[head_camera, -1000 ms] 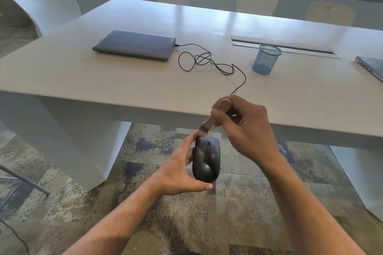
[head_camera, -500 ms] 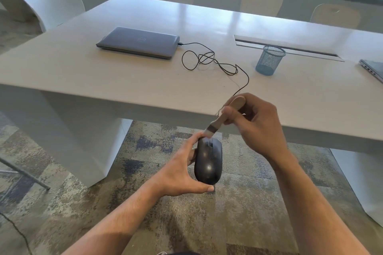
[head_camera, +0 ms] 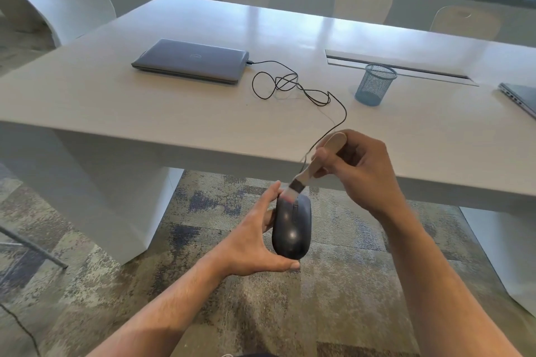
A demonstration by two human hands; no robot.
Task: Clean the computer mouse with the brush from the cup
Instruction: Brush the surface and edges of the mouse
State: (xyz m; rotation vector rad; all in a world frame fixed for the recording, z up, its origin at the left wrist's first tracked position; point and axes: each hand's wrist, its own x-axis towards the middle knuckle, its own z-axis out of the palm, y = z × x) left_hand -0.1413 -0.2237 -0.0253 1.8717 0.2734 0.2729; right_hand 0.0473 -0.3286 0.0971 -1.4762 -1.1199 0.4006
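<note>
Mouse (head_camera: 292,229) first: you hold the dark computer mouse in the air in front of the near edge of the white table (head_camera: 174,113), above the patterned carpet (head_camera: 203,307). Your left hand (head_camera: 255,243) cradles it from the left side, thumb curled under its near end and fingers wrapped behind its far left edge, so the hand is closed around the body. Your left forearm rises from the lower left. The mouse's long axis runs away from you, nearly upright in the view, with its top face and scroll wheel turned toward you and its button end pointing up toward the table. Its black cable (head_camera: 290,84) leads up over the table edge, loops on the tabletop and reaches the closed grey laptop (head_camera: 191,59).

Your right hand (head_camera: 362,171) comes in from the right, wrist bent, fingers pinching the pale wooden handle of the brush (head_camera: 316,165). The brush slants down to the left, its rounded handle end up by your knuckles and its bristles touching the mouse's far end, just beside your left fingertips (head_camera: 275,187).

A blue mesh cup (head_camera: 374,84) stands upright on the table, well apart from both hands. Another laptop's corner (head_camera: 519,97) shows at the right edge.
</note>
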